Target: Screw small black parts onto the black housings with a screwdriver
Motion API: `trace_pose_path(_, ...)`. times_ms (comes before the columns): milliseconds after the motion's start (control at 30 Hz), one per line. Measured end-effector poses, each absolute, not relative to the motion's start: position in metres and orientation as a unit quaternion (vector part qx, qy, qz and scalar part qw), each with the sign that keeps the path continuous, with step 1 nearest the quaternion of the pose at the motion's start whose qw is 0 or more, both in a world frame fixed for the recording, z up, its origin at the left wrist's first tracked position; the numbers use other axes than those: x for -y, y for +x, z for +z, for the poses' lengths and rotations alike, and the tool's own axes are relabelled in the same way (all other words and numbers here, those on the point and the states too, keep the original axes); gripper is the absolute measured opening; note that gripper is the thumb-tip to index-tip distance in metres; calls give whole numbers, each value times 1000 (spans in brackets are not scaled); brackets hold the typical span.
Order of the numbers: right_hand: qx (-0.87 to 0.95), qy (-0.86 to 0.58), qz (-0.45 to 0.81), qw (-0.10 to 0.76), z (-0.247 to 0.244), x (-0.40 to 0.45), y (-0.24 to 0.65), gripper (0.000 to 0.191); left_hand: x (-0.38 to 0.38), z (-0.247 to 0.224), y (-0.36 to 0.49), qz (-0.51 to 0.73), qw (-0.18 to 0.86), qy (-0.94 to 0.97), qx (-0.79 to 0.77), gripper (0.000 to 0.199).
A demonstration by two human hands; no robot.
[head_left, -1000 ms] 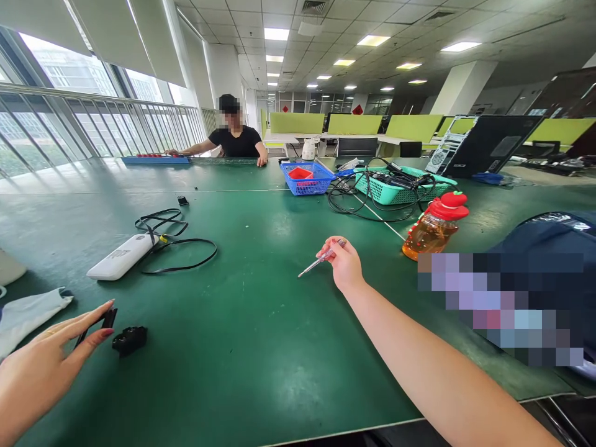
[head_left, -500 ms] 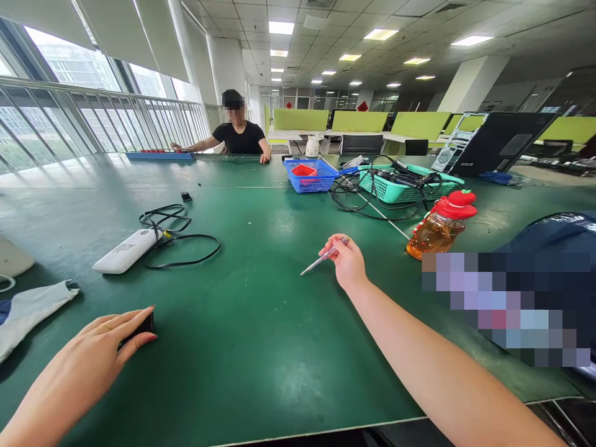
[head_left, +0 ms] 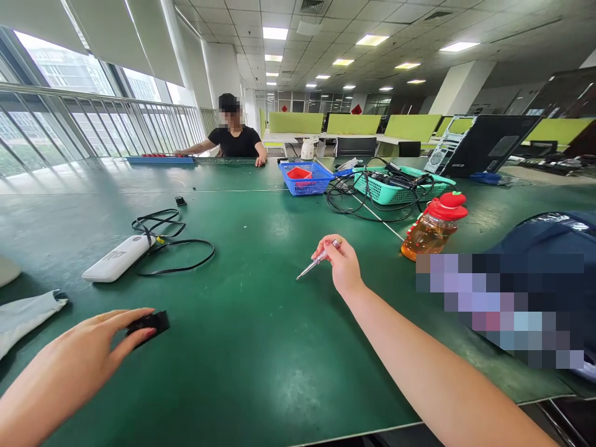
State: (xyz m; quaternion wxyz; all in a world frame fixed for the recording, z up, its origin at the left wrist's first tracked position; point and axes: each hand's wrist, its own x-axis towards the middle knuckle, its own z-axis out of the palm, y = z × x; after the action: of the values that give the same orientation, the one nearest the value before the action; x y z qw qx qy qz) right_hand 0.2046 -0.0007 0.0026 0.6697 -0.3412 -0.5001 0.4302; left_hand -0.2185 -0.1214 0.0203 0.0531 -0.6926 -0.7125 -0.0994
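Observation:
A small black block-like piece (head_left: 156, 321) is gripped between the thumb and fingers of my left hand (head_left: 105, 338), just over the green tabletop at the lower left. What kind of part it is, I cannot make out. My right hand (head_left: 344, 264) is closed around the clear handle of a slim screwdriver (head_left: 313, 264), whose metal tip points down and to the left. Beyond my left hand lies a white power bank (head_left: 118, 257) with a black cable (head_left: 195, 241) looped beside it.
A bottle with a red lid (head_left: 433, 226) stands at right, near a dark blue bag (head_left: 549, 239). Farther back are a blue basket (head_left: 307, 186), a green basket of cables (head_left: 386, 197) and a tilted black computer case (head_left: 493, 146). A person (head_left: 235, 139) sits across the table (head_left: 261, 372).
My left hand has turned the black piece, so more of it shows past the fingers. My right hand keeps its hold on the screwdriver. The view has shifted slightly.

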Motion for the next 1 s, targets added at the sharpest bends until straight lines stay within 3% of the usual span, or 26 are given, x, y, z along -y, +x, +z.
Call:
trace_pose_path(167, 581, -331, 374, 643, 11, 18, 193, 22, 73, 59, -106, -95, 21, -793, 601, 44)
trace_pose_path(400, 687, -348, 228, 596, 16, 30, 189, 15, 3, 30, -6, -109, -3, -858, 502, 28)
trace_pose_path(500, 694, -340, 207, 600, 16, 27, 193, 15, -7, 19, 5, -119, -14, -854, 506, 27)
trace_pose_path(700, 695, -335, 215, 599, 12, 25, 193, 12, -12, 4, -7, -157, -21, -813, 560, 59)
trace_pose_path(1000, 774, -312, 146, 531, 12, 30, 190, 9, -20, -4, -14, -190, -83, -818, 537, 33)
